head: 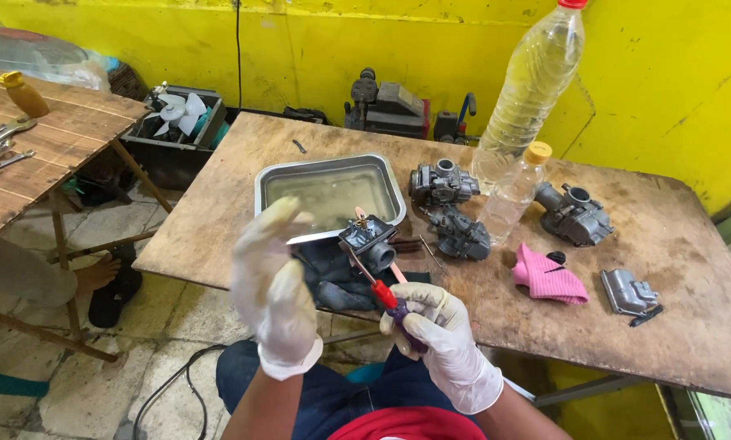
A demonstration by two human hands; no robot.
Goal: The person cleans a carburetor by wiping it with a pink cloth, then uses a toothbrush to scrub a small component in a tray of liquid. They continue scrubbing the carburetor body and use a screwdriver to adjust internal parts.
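Worn wooden table [545,326], right hand [443,338] clenched round screwdriver [386,295], left hand [274,281] pinching carburetor [368,242]

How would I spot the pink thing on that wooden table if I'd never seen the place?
Start at the worn wooden table against the yellow wall. Right of the small yellow-capped bottle, between the grey carburetor and the table's near edge, lies a folded pink cloth. It is the only soft, brightly coloured item among grey metal parts.
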